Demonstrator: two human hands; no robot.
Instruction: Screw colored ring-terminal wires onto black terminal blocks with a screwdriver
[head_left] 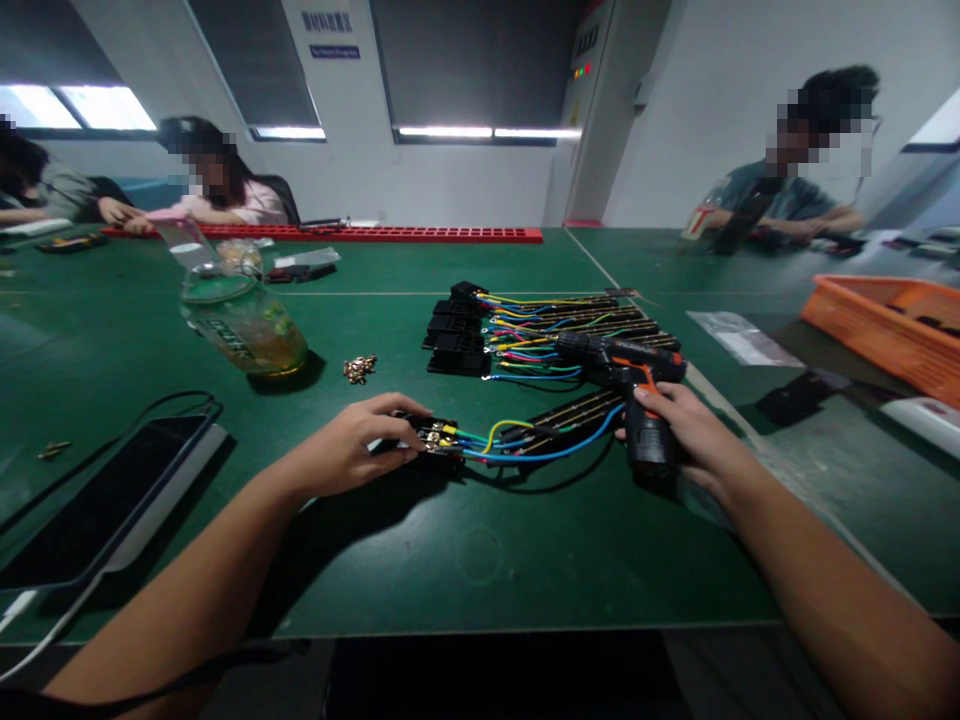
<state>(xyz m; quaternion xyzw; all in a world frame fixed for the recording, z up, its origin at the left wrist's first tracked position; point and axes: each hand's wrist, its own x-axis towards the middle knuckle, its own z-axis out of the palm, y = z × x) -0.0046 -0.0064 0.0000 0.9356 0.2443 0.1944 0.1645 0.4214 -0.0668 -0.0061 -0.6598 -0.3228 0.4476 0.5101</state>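
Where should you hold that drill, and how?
The drill is probably best held by its handle, from the right, as the right hand does: the handle sticks out below the body, and the nose points left, away from that hand.

No text reads clearly: the wall sign (334, 52), upper left of centre, and the lettering (229, 343) on the jar (251, 325), left, are blurred.

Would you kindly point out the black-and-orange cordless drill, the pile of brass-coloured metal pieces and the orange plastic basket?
Black-and-orange cordless drill (628, 361), head view: upper body.
Pile of brass-coloured metal pieces (360, 369), head view: its middle.
Orange plastic basket (879, 347), head view: near side wall.
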